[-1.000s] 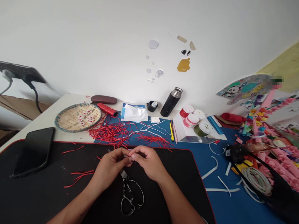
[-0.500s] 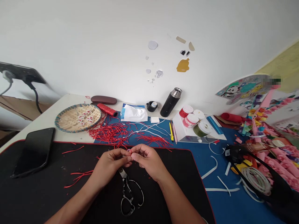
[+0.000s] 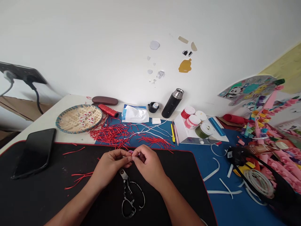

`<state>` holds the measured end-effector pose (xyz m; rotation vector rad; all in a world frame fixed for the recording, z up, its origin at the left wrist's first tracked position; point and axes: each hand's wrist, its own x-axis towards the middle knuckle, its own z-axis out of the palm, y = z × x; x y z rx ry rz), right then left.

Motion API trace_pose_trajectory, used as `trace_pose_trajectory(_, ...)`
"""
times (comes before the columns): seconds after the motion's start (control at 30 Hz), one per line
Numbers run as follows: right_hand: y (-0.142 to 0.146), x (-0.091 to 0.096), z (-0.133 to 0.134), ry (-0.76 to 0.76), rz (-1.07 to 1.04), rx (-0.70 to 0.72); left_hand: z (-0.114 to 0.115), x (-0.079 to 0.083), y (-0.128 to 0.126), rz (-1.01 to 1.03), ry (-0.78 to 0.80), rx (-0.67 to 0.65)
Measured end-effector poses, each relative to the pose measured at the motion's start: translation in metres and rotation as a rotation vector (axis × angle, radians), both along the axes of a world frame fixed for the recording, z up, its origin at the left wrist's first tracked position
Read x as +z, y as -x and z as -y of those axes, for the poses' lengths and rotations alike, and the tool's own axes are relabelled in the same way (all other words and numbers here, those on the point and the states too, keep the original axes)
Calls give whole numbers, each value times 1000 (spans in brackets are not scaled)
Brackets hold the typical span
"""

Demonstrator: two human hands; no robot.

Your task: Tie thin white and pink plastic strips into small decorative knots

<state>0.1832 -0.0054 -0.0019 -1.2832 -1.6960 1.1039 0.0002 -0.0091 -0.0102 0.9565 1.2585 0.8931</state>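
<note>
My left hand [image 3: 111,164] and my right hand [image 3: 148,163] meet fingertip to fingertip above the black mat [image 3: 174,175]. Both are closed in a pinch on a small piece of red cord [image 3: 131,154], mostly hidden by the fingers. A bit of pink or purple shows just behind the fingertips; I cannot make out what it is. Below the hands lie scissors [image 3: 128,194] with black and silver handles, their blades partly covered by my left hand. Cut red cords [image 3: 80,179] rest on the mat beside my left wrist.
A pile of red cords [image 3: 113,135] lies behind the hands. Around it are a woven basket [image 3: 68,119], a red thread spool [image 3: 108,110], a black flask [image 3: 172,102] and several ribbon rolls [image 3: 192,121]. A phone [image 3: 35,152] lies left; white strips [image 3: 223,191] and pink paper flowers [image 3: 279,163] right.
My right hand's fingers have shifted slightly and curled more at the pinch. My left hand stays almost in place. The surroundings are unchanged apart from a slight shift of the camera.
</note>
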Motion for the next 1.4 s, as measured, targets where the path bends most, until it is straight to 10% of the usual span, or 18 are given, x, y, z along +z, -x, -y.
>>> trace_pose_trajectory(0.7, -5, -1, 1, -174, 296, 52, 5, 5, -4, -307, -131, -78)
trace_pose_trajectory(1.07, -5, -1, 0, 40, 170, 8, 8, 13, -4, -530, -338, -79)
trace_pose_trajectory(1.4, -8, -3, -4, 425, -196, 156, 4, 8, -1, -353, -187, -91)
